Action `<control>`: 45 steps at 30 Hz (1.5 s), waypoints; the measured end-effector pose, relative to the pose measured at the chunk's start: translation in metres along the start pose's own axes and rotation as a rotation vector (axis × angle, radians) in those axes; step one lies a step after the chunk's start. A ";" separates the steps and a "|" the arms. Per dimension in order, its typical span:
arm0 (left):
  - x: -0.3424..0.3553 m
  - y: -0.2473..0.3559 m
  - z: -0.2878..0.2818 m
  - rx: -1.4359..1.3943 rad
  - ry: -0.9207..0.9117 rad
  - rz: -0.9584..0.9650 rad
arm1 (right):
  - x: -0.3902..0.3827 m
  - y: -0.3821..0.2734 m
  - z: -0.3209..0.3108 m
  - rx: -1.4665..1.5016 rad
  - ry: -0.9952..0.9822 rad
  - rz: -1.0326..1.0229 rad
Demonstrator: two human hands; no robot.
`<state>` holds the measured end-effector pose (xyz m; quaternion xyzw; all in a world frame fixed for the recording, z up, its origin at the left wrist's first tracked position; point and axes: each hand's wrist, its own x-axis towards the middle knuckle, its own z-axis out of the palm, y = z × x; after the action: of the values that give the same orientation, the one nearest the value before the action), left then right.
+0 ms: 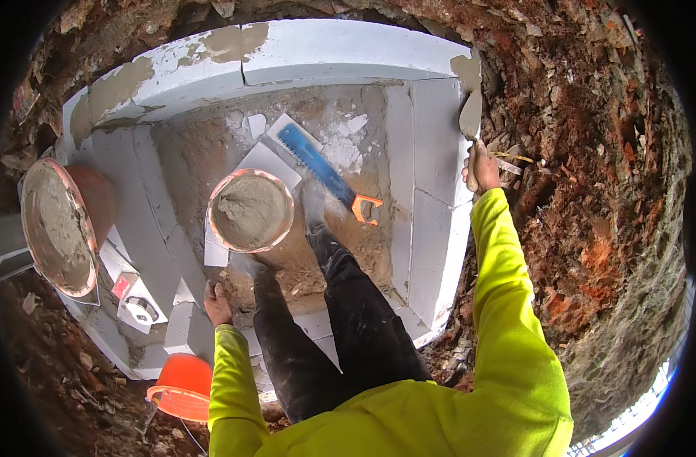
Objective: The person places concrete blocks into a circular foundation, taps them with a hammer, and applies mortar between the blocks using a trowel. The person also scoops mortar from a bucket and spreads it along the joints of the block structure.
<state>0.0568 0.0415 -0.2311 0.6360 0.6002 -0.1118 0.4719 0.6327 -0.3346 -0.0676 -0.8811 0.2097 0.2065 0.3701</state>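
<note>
My right hand (482,169) is closed around the handle of a pointing trowel (470,116). The trowel's blade lies against the top of the white block wall (444,137) at its far right corner, beside a smear of grey mortar (465,70). Lower on the left, my left hand (218,305) hangs near a pale block, its fingers loosely apart with nothing visible in them. Between the walls, in front of my feet, stands a bucket (250,210) filled with grey mortar. A blue-bladed handsaw (316,163) with an orange handle lies just right of it.
Another mortar-filled bucket (59,228) stands on the left wall. An orange bucket (182,387) lies tipped at lower left, near a white tool with a round part (140,311). White offcuts (268,163) lie on the dirt floor. Rough reddish earth (584,198) rises outside the right wall.
</note>
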 end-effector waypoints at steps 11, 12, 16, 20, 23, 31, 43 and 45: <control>0.064 -0.010 0.041 -0.123 -0.020 -0.061 | -0.131 0.083 -0.013 -0.461 0.095 -0.252; 0.074 -0.017 0.048 -0.146 -0.026 -0.063 | -0.139 0.098 -0.002 -0.400 0.015 -0.363; 0.100 0.013 0.061 0.023 -0.048 -0.075 | -0.186 0.075 0.097 -0.849 -0.406 -0.528; 0.128 0.003 0.076 -0.161 -0.006 -0.134 | -0.178 0.076 0.198 -1.050 -0.781 -0.739; 0.139 0.005 0.077 -0.430 -0.057 -0.252 | -0.163 0.065 0.258 -1.150 -0.788 -0.861; 0.130 0.011 0.088 -0.675 -0.025 -0.241 | -0.154 0.093 0.300 -1.222 -0.770 -1.046; 0.101 0.060 0.116 -0.447 0.025 -0.015 | -0.174 0.142 0.352 -0.572 -1.200 0.328; 0.091 0.082 0.112 -0.443 -0.019 -0.012 | -0.181 0.152 0.344 -0.310 -1.156 0.502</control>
<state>0.1987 0.0326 -0.3173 0.5122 0.6096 0.0139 0.6048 0.3315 -0.1380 -0.2803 -0.5954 0.1440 0.7554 0.2325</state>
